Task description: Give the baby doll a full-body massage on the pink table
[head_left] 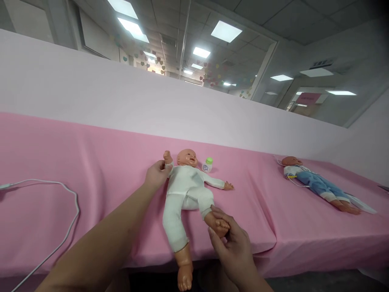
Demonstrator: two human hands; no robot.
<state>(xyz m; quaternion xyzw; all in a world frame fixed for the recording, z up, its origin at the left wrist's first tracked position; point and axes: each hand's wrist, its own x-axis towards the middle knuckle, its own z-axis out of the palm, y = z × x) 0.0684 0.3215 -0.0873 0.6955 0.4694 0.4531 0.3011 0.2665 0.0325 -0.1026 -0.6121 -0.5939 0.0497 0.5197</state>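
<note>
A baby doll (188, 182) with a white cloth body lies on its back on the pink cloth, head toward the wall. My left hand (157, 174) is closed around its raised arm, near the wrist at the left of the head. Down at the right, my right hand (232, 243) grips the doll's foot (221, 226), thumb below and fingers over the ankle. The other leg (184, 263) hangs past the table's front edge. Beside the doll's head stands a small clear bottle (207, 166) with a green cap. The doll's other arm stretches out to the right.
A second doll (319, 184) in blue trousers lies at the right, with a thin tube at its head. A white cable (75, 202) curves over the pink cloth (115, 170) at the left. Behind the table rises a white wall (152, 105) with glass above it.
</note>
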